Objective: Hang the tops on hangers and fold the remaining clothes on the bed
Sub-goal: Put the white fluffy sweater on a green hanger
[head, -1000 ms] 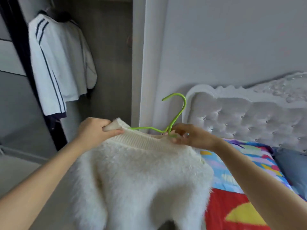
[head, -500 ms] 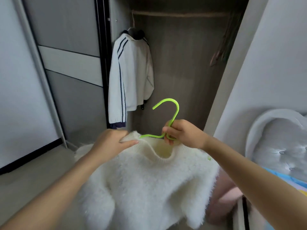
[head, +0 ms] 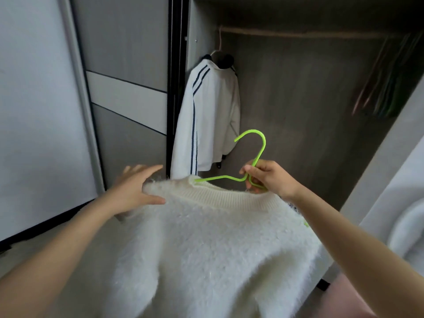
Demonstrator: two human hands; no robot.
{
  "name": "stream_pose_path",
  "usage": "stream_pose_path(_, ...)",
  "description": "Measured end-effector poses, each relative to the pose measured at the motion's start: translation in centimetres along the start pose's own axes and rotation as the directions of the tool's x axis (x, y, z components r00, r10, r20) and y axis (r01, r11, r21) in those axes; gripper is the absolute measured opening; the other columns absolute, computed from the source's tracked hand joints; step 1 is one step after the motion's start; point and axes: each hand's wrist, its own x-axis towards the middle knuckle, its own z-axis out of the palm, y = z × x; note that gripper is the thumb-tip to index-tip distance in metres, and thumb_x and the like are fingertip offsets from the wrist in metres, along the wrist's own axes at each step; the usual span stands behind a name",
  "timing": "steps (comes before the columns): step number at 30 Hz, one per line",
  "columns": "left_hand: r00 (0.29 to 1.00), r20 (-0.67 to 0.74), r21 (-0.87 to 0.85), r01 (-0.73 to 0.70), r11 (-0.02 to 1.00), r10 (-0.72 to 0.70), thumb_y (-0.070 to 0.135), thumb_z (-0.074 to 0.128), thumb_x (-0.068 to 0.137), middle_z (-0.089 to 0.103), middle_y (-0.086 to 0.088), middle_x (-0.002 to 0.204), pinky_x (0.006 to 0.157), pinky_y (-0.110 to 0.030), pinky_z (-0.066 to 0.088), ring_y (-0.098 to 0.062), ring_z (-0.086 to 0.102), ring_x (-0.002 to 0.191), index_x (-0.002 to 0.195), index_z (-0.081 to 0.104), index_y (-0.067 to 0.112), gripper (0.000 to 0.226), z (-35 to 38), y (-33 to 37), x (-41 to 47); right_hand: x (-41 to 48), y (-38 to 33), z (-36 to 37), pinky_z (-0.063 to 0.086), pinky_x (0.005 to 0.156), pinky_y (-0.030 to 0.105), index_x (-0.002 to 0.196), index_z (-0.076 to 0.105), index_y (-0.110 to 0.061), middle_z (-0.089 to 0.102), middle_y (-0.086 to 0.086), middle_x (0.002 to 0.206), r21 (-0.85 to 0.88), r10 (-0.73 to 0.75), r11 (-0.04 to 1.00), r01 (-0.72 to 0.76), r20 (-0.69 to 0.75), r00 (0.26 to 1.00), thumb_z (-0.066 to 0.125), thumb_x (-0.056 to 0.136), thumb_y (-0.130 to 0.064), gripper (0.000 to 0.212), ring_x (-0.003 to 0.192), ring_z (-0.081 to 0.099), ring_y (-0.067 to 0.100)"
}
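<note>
Facing the open wardrobe [head: 298, 99], right hand [head: 268, 177] clenching the green hanger [head: 254, 157] threaded through a fluffy white sweater [head: 218, 244], left hand [head: 135, 191] splayed loose on its shoulder; next, hook it on the rail [head: 309, 34] at one o'clock.

Hands: two, bare, both forearms extended forward.
Left hand [head: 135, 191]: fingers spread, thumb out, slightly blurred. Right hand [head: 269, 177]: fingers curled closed in a grip, wrist raised.
</note>
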Motion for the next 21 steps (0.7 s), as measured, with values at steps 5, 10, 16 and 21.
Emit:
stream_pose_path(5, 1.0, -0.015, 0.0, 0.009, 1.0, -0.009, 0.042, 0.067, 0.081, 0.035, -0.001, 0.147, 0.108, -0.032, 0.024, -0.024, 0.026, 0.133, 0.145, 0.029, 0.029, 0.076, 0.2, -2.5, 5.9, 8.0, 2.4, -3.9, 0.046, 0.046, 0.018, 0.083, 0.059, -0.004, 0.047, -0.005, 0.039, 0.003, 0.06, 0.998, -0.061, -0.192, 0.98, 0.046, 0.098, -0.016, 0.023, 0.038, 0.047, 0.006)
stream_pose_path(10, 0.996, -0.092, -0.136, -0.025, 0.99, 0.012, 0.029, 0.058, 0.091, 0.035, -0.005, 0.144, 0.099, -0.02, 0.026, -0.016, 0.03, 0.131, 0.144, 0.033, 0.02, 0.06, 0.7, -3.1, 13.9, 15.4, 4.9, -6.1, 0.034, 0.036, 0.016, 0.065, 0.056, -0.006, 0.044, -0.003, 0.035, -0.029, 0.09, 0.994, -0.106, -0.336, 0.938, 0.05, 0.096, -0.013, 0.032, 0.029, 0.039, 0.008)
stream_pose_path(16, 0.96, -0.277, -0.114, -0.075, 0.991, 0.041, 0.024, 0.055, 0.093, 0.036, -0.007, 0.143, 0.102, -0.022, 0.025, -0.019, 0.031, 0.13, 0.144, 0.034, 0.016, 0.055, 1.4, -3.6, 24.8, 23.1, 7.6, -9.8, 0.031, 0.033, 0.014, 0.062, 0.055, -0.007, 0.044, 0.003, 0.04, 0.055, 0.184, 0.982, -0.179, -0.472, 0.862, 0.052, 0.094, -0.01, 0.032, 0.036, 0.043, 0.014)
stream_pose_path(21, 0.957, -0.283, -0.085, -0.093, 0.992, 0.066, 0.025, 0.057, 0.092, 0.037, -0.01, 0.143, 0.108, -0.036, 0.028, -0.028, 0.031, 0.131, 0.142, 0.037, 0.016, 0.055, 3.5, -4.5, 31.2, 26.9, 9.1, -11.1, 0.03, 0.03, 0.015, 0.062, 0.053, -0.006, 0.041, 0.007, 0.041, 0.164, 0.234, 0.971, -0.172, -0.541, 0.808, 0.05, 0.095, -0.008, 0.034, 0.024, 0.035, 0.006)
